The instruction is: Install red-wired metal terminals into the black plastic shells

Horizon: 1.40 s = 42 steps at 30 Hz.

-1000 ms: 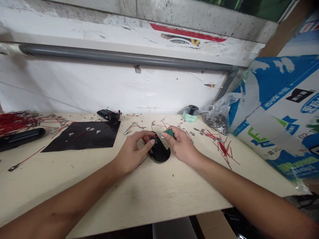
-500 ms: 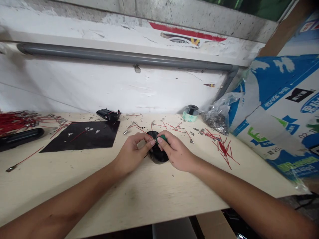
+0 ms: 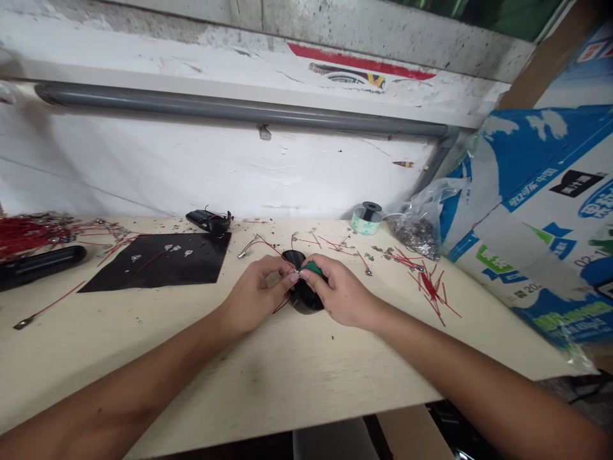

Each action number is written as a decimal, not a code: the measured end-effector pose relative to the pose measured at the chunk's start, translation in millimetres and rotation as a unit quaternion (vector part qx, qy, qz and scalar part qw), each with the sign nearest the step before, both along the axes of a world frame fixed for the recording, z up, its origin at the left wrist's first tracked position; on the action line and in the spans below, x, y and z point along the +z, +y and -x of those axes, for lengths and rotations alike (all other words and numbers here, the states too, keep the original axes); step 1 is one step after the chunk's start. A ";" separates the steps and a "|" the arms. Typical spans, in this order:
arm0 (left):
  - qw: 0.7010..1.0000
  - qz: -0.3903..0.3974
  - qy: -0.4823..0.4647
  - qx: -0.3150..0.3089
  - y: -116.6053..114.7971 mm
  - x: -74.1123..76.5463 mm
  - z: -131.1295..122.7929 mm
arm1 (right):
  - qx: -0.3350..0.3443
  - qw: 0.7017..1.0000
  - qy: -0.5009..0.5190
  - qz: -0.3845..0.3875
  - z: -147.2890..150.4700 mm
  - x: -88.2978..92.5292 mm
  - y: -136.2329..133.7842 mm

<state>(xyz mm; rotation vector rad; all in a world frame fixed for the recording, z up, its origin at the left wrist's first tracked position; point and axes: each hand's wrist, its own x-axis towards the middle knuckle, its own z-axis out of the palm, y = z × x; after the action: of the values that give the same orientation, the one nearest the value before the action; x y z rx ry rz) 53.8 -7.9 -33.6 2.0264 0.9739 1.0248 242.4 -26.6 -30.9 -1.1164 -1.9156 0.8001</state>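
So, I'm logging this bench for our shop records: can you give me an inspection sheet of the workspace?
Surface: pale wooden bench top, scattered with small dark specks.
Job's things: round black plastic piece between the hands; green-handled item, its tip at the piece.
Clutter: black sheet bearing small metal bits; black housing; long black case; tape roll; plastic bag of metal bits.
Hands: left hand, fingers at the piece; right hand, gripping the green-handled item.
Cables: bundled red wires and loose red wires, with metal terminals.
Surroundings: white wall, grey pipe, printed cardboard.
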 end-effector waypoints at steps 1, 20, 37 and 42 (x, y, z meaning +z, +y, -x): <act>1.000 0.002 0.000 0.000 -0.4 0.2 -0.4 | -0.003 1.000 0.001 -0.002 -0.1 -0.3 -0.1; 0.995 0.088 -0.033 0.023 4.6 -4.1 -1.6 | -0.078 0.994 -0.083 0.005 -34.0 1.5 27.7; 0.998 -0.064 0.007 0.017 0.7 -4.5 1.1 | -0.020 0.988 0.043 0.147 -8.3 -0.7 17.6; 0.986 -0.148 0.079 0.015 -0.4 -1.6 6.9 | -0.013 0.988 0.084 0.129 -7.1 -5.3 17.9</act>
<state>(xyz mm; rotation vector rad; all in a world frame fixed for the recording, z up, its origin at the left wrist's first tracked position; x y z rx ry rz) 46.9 -8.3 -35.1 2.3731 0.9838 1.0906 249.5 -8.7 -36.2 -1.1824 -1.6891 1.1146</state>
